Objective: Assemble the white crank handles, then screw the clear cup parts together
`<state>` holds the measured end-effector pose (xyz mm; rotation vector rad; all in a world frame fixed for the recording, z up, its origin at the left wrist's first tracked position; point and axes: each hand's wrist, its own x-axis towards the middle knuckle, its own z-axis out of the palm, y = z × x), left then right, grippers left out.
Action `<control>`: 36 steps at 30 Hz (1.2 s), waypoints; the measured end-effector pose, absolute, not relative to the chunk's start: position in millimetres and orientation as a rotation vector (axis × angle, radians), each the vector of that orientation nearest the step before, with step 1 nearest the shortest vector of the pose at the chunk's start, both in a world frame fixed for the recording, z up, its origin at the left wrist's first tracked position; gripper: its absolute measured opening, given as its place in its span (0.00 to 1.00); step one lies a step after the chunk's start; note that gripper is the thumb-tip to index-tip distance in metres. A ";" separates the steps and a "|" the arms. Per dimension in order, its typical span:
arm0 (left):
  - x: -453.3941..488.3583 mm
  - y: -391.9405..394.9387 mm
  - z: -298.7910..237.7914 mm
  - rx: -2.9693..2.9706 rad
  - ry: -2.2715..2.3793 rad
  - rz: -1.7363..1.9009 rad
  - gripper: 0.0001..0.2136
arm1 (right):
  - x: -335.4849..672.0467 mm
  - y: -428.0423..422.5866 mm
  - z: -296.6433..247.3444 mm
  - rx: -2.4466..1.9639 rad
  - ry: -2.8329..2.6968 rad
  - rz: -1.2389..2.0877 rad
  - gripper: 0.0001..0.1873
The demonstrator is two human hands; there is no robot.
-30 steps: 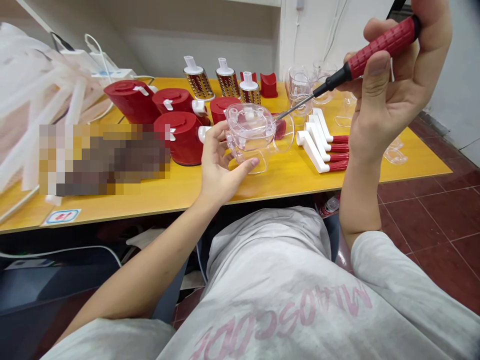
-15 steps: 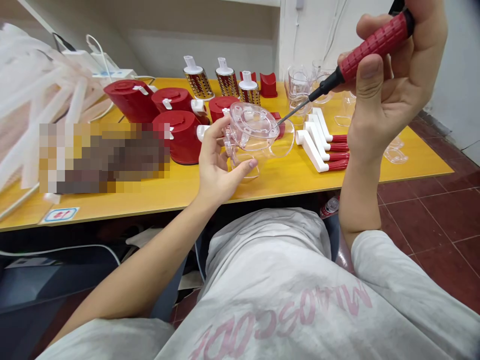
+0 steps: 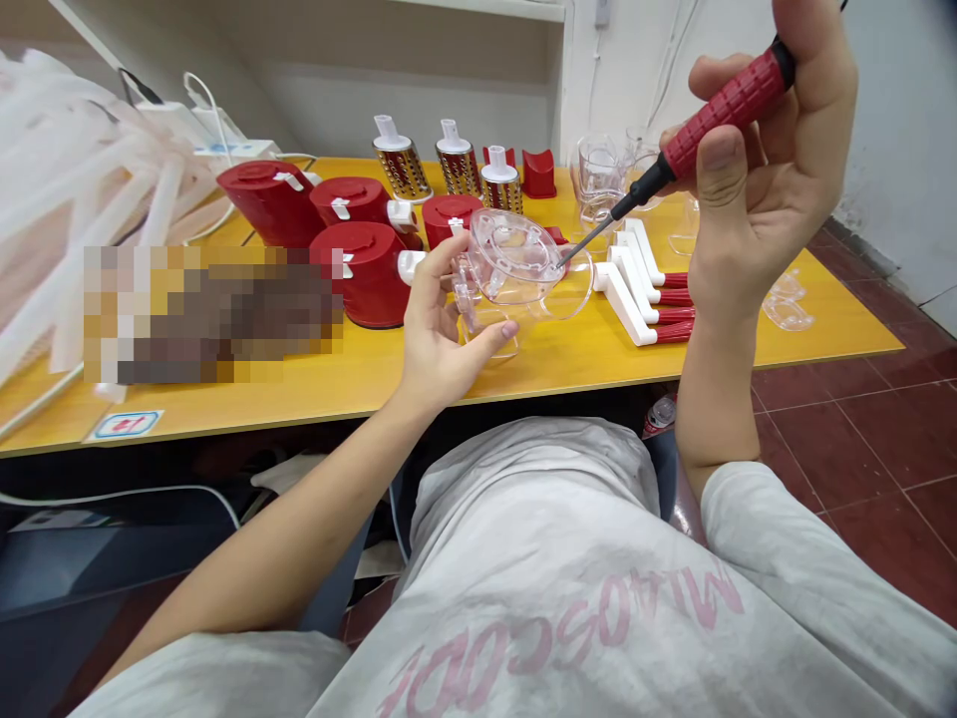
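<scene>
A clear plastic housing (image 3: 515, 261) with a round, slotted end is gripped from its left side by my left hand (image 3: 445, 334), thumb below and fingers around the back. My right hand (image 3: 770, 189), raised at the upper right, holds a screwdriver (image 3: 722, 112) with a red ribbed handle and a dark shaft. The tip meets the right rim of the housing's round end, slanting down to the left. Whether a screw sits under the tip is too small to make out. Just right of the housing lie several white crank handles (image 3: 628, 299) with red grips.
Several red bases (image 3: 357, 274) stand left of the housing on the yellow table (image 3: 314, 394). Metal grater drums (image 3: 402, 165) with white stems stand behind. More clear housings (image 3: 598, 170) are at the back right, clear flat parts (image 3: 787, 304) at the right. White plastic wrapping (image 3: 97, 189) covers the far left.
The screwdriver and my right hand have shifted slightly left and down. The clear housing has tilted a little in my left hand, its round end turning toward the right.
</scene>
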<state>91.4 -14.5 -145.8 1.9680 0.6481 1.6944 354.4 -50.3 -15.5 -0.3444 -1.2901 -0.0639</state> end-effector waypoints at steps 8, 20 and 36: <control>89.9 -14.9 -145.6 2.010 0.595 1.678 0.49 | 365.3 -41.8 -19.4 -0.354 -1.336 0.020 0.21; 86.1 -13.7 -145.8 2.033 0.562 1.695 0.45 | 376.0 -38.3 -24.6 -0.663 -1.338 0.266 0.25; 80.9 -9.8 -149.4 2.038 0.528 1.590 0.45 | 364.9 -47.2 -18.2 -0.607 -1.280 0.286 0.15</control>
